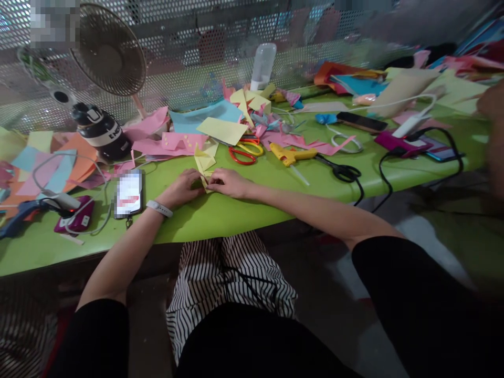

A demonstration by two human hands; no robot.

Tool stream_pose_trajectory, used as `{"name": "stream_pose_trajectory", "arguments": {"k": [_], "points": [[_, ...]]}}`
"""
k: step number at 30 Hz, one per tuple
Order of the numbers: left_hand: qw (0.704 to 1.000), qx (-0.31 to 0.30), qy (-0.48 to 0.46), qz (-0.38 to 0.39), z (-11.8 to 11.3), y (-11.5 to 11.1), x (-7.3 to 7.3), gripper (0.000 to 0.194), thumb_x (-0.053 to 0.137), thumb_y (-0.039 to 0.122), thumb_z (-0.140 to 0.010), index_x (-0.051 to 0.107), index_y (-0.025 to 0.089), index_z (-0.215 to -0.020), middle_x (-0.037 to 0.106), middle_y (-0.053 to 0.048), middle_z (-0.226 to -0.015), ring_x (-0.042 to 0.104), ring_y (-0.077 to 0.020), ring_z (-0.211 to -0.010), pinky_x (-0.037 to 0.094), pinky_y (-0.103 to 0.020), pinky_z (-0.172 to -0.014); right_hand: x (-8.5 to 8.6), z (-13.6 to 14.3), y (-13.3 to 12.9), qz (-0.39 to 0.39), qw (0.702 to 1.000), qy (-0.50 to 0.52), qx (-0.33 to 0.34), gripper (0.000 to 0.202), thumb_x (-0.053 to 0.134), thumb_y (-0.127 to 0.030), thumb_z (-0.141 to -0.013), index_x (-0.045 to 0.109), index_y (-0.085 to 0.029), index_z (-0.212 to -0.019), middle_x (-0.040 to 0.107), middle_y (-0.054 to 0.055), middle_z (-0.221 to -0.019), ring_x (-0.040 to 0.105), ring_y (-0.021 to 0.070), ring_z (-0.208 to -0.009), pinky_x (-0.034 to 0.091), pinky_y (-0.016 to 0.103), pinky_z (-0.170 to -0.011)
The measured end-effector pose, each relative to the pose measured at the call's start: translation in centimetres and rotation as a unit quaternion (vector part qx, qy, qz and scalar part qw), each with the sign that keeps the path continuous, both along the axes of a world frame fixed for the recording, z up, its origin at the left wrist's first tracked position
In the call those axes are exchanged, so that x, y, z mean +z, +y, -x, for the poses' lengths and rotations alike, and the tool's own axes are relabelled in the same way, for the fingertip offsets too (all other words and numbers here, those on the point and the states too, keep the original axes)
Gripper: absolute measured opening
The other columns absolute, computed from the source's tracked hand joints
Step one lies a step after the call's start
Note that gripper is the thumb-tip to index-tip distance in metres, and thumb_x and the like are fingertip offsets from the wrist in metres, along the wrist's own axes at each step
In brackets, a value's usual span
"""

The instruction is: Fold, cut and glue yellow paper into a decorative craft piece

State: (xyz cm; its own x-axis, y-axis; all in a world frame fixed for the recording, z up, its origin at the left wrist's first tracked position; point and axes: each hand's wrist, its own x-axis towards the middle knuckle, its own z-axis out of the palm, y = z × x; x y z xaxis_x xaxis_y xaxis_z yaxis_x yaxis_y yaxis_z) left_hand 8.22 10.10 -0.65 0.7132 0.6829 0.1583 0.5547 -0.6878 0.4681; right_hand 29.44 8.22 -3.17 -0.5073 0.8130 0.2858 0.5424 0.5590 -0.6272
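Note:
My left hand [187, 186] and my right hand [228, 182] meet over the table's near edge, both with fingers closed on a small piece of yellow paper [206, 184]. The fingertips hide part of the paper, so its folds are hard to make out. Just beyond it lie more yellow paper scraps [205, 157]. Scissors with red and yellow handles [246, 152] rest behind my right hand, their blades under a pale yellow sheet [223, 130]. To the right is a yellow glue gun [291, 154] with a clear stick by its nozzle.
A phone [129, 193] lies left of my left hand. Purple power strips [401, 144] with cords sit at both sides. A black bottle [101, 131] and a fan [108, 50] stand at the back left. Coloured paper covers the green table's [220, 220] rear.

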Motion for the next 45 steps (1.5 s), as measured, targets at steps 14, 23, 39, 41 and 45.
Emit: {"name": "stream_pose_trajectory", "arguments": {"k": [14,23,39,41,45], "points": [[0.998,0.025,-0.046,0.034,0.1,-0.2,-0.4,0.016,0.052,0.018,-0.078,0.062,0.019,-0.09,0.061,-0.005,-0.098,0.059,-0.0226,-0.098,0.046,-0.04,-0.097,-0.9,0.0,-0.4,0.03,0.999,0.026,-0.029,0.017,0.068,-0.03,-0.09,0.065,-0.018,-0.078,0.061,0.002,-0.085,0.054,0.0156,-0.074,0.042,0.031,-0.07],[0.996,-0.002,-0.064,0.068,0.2,-0.6,-0.6,0.018,0.07,0.033,-0.082,0.068,0.02,-0.095,0.063,-0.007,-0.099,0.059,-0.0231,-0.102,0.045,-0.042,-0.099,-0.7,-1.1,-1.4,0.031,0.996,0.05,0.063,0.015,0.073,-0.034,-0.086,0.07,-0.02,-0.09,0.066,0.005,-0.097,0.064,0.0171,-0.082,0.051,0.033,-0.075],[0.996,-0.014,-0.046,0.071,0.5,-0.4,-1.1,0.029,0.071,0.033,-0.079,0.065,0.02,-0.104,0.058,-0.009,-0.108,0.055,-0.0261,-0.107,0.044,-0.043,-0.101,-0.6,-1.0,-1.8,-0.012,0.999,-0.016,0.027,0.026,0.059,-0.043,-0.096,0.064,-0.021,-0.085,0.065,0.005,-0.09,0.059,0.0197,-0.079,0.044,0.034,-0.071],[0.996,-0.014,-0.047,0.073,0.4,-0.5,-1.2,0.028,0.071,0.036,-0.079,0.065,0.02,-0.102,0.058,-0.009,-0.107,0.056,-0.0264,-0.106,0.044,-0.043,-0.101,-0.7,-1.0,-1.8,-0.008,1.0,-0.015,0.026,0.028,0.058,-0.045,-0.096,0.063,-0.021,-0.084,0.065,0.005,-0.089,0.059,0.0198,-0.078,0.044,0.034,-0.07],[0.995,-0.017,-0.058,0.079,0.5,-0.5,-1.3,0.026,0.07,0.035,-0.08,0.066,0.019,-0.1,0.059,-0.009,-0.105,0.056,-0.0262,-0.105,0.043,-0.044,-0.101,-0.8,-0.9,-1.9,-0.001,1.0,-0.004,0.017,0.022,0.061,-0.04,-0.095,0.063,-0.021,-0.084,0.065,0.005,-0.089,0.059,0.0199,-0.078,0.045,0.034,-0.07]]}}
